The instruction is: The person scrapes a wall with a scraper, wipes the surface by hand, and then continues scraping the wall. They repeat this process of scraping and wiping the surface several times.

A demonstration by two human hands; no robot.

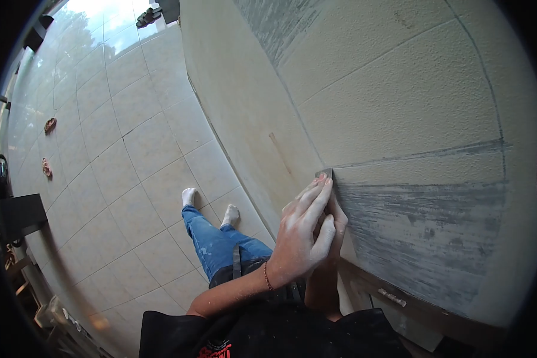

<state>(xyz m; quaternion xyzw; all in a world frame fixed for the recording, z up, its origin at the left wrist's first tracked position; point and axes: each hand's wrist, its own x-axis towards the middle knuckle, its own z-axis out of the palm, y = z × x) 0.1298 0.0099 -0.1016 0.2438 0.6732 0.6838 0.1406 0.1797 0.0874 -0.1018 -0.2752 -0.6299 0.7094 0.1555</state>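
A small dark flat piece (pixel 325 173) is pressed to the wall at the corner of a grey streaked patch (pixel 417 230). My left hand (pixel 301 230), dusted white and with a thin bracelet at the wrist, lies over the other hand, its fingers pressed together toward the dark piece. Behind it, my right hand (pixel 336 218) is mostly hidden; its fingers also reach up to the piece. Pencil-like lines and grey strips divide the cream textured wall (pixel 400 95).
Tiled floor (pixel 113 155) spreads at the left, with a pair of sandals (pixel 48 169) on it. A black box (pixel 22 216) stands at the left edge. A wooden ledge (pixel 423 301) runs below the wall patch. My socked feet (pixel 188 196) are on the tiles.
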